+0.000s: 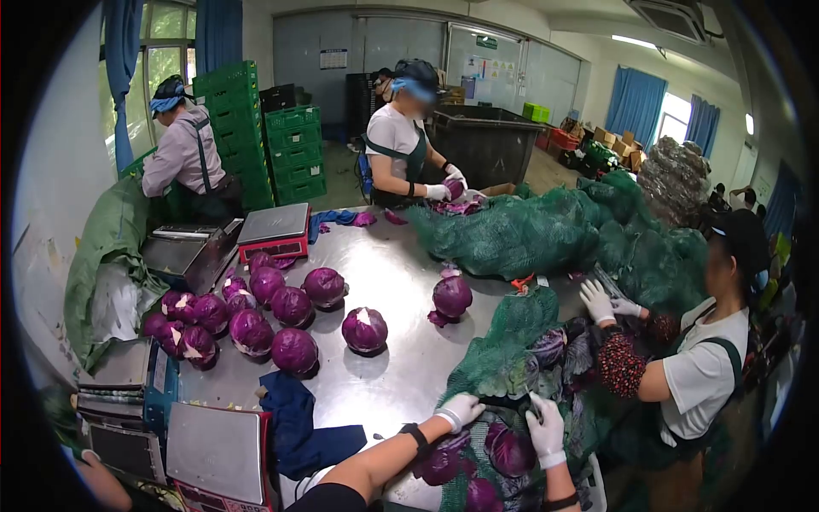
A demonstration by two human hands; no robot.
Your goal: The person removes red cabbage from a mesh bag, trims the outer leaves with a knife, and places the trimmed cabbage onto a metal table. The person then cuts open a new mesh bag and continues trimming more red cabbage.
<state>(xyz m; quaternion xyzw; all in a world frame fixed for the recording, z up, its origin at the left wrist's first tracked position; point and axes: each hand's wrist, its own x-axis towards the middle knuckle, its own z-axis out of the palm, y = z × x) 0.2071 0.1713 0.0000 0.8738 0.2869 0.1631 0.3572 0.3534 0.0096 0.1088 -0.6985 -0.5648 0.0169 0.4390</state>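
Note:
My left hand (461, 412), in a white glove with a dark wristband, is closed on the mouth of a green mesh bag (499, 341) at the table's front right. Across from it, my right hand (547, 431), also gloved, grips the other side of the mouth, its fingers pointing up. Inside and below the mesh, red cabbages (510, 450) sit between and under my hands. Leafier cabbages with dark outer leaves (548, 346) lie just beyond. A single trimmed red cabbage (365, 330) stands on the steel table (401, 375), left of the bag.
Several red cabbages (294, 351) cluster at the left. Scales (217, 452) and a dark blue cloth (303, 427) lie near front left. Full green mesh sacks (520, 230) line the far right. A co-worker (699, 367) stands at right, another (405, 141) opposite, a third (188, 145) far left.

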